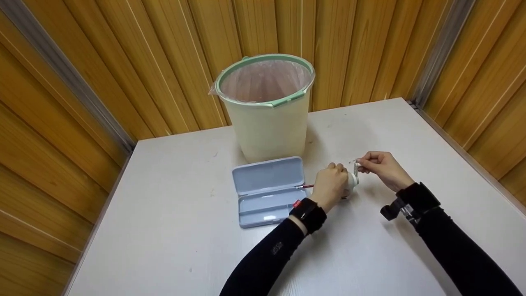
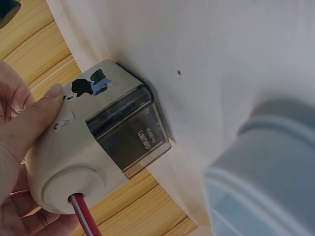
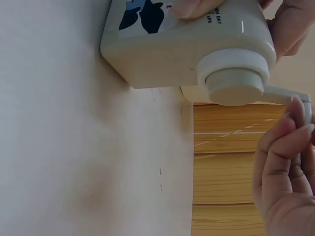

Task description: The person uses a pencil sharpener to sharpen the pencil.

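Observation:
A white crank pencil sharpener with dark printed shapes and a clear shavings drawer stands on the table. My left hand grips its body from above, thumb on the printed side. A red pencil sticks out of the sharpener's round front hole; its tip is hidden inside. At the opposite end, my right hand pinches the knob of the crank handle, which points away from the hub. Left of the sharpener lies an open light-blue pencil case, its lid tipped back.
Behind the pencil case stands a cream bin with a green rim and a clear plastic liner. The white table meets wood-patterned walls at its back and sides. Small dark specks lie on the tabletop.

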`<state>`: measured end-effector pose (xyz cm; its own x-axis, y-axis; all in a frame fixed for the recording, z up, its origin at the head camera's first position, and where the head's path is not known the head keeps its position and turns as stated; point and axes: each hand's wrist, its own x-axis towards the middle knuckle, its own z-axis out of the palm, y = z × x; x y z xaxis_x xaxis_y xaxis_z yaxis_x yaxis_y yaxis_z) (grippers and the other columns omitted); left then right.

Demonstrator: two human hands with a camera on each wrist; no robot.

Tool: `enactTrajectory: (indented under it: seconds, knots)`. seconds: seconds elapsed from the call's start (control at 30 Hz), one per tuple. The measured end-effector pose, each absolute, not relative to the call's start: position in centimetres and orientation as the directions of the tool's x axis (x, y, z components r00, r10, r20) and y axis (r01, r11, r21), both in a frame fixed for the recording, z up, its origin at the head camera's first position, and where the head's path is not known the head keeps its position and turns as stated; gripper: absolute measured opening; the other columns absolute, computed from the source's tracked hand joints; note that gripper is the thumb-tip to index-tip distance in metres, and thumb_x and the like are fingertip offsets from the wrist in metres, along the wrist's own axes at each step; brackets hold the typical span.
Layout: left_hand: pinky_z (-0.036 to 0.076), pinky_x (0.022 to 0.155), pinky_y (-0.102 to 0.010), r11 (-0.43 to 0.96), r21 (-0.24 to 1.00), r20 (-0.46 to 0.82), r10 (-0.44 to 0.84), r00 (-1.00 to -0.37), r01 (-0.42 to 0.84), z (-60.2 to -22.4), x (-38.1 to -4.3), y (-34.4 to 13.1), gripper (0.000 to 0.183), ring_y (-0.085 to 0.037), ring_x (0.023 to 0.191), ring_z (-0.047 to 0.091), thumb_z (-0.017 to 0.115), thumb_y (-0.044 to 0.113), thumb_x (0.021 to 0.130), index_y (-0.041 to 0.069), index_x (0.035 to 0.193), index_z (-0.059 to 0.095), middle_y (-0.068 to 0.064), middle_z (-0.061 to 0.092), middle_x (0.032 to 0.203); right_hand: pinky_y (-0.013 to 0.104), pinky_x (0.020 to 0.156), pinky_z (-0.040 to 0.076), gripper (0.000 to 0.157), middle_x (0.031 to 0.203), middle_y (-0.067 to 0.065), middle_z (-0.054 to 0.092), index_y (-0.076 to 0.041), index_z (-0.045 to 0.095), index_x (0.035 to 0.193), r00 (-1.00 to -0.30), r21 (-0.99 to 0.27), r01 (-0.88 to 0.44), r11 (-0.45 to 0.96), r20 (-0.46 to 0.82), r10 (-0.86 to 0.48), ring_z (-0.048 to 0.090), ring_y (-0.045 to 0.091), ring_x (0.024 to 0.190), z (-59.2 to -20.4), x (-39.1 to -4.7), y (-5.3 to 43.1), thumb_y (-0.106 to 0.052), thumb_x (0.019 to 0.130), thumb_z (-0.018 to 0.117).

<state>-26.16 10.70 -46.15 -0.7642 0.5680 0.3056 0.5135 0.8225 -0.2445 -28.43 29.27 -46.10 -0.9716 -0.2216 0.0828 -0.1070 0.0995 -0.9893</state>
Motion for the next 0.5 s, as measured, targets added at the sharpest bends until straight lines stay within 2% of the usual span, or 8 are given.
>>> enactTrajectory:
  seconds: [0.23, 0.5]
  knots:
    - [0.056, 0.067, -0.019, 0.821, -0.256, 0.306, 0.570, -0.763, 0.511, -46.3, -26.1, 10.7, 0.048, -0.006, 0.087, 0.063, 0.081, 0.049, 0.074, 0.019, 0.111, 0.073, 0.010, 0.069, 0.098, 0.016, 0.068, 0.051, 0.015, 0.073, -0.009, 0.068, 0.002, 0.065, 0.087, -0.978, -0.990, -0.108, 0.087, 0.090, -0.186, 0.062, 0.003, 0.068, -46.8, -29.1, 28.9, -0.008, 0.097, 0.059]
    - [0.056, 0.064, -0.019, 0.822, -0.273, 0.324, 0.568, -0.757, 0.500, -46.3, -26.2, 10.7, 0.039, -0.006, 0.085, 0.063, 0.079, 0.042, 0.078, 0.019, 0.110, 0.073, 0.010, 0.069, 0.096, 0.016, 0.064, 0.049, 0.017, 0.069, -0.009, 0.067, 0.001, 0.064, 0.084, -0.985, -0.992, -0.102, 0.075, 0.090, -0.148, 0.059, 0.003, 0.065, -47.3, -29.7, 28.3, -0.007, 0.097, 0.059]
